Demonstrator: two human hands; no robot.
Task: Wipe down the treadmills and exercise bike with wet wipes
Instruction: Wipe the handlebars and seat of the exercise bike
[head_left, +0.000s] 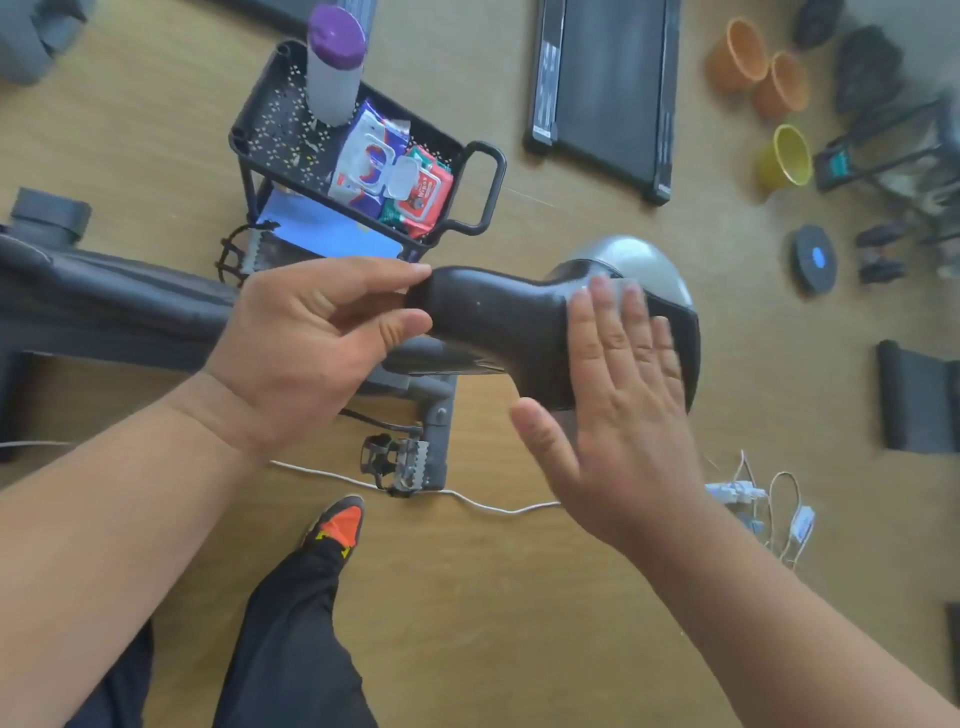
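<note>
Exercise bike saddle (498, 327), black and narrow-nosed, fills the middle of the view above a wooden floor (519, 597). Left hand (311, 343) pinches the saddle's nose between thumb and fingers. Right hand (618, 405) lies flat with straight fingers on the wide rear, a pale wet wipe (613, 288) showing under its fingertips. Behind, a black cart (270, 119) holds wipe packets (384, 176) and a purple-capped canister (335, 62). A treadmill (605, 88) lies beyond.

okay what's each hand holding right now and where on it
The left hand pinches the narrow nose of the bike saddle. The right hand lies flat, pressing a wet wipe onto its wide rear.
</note>
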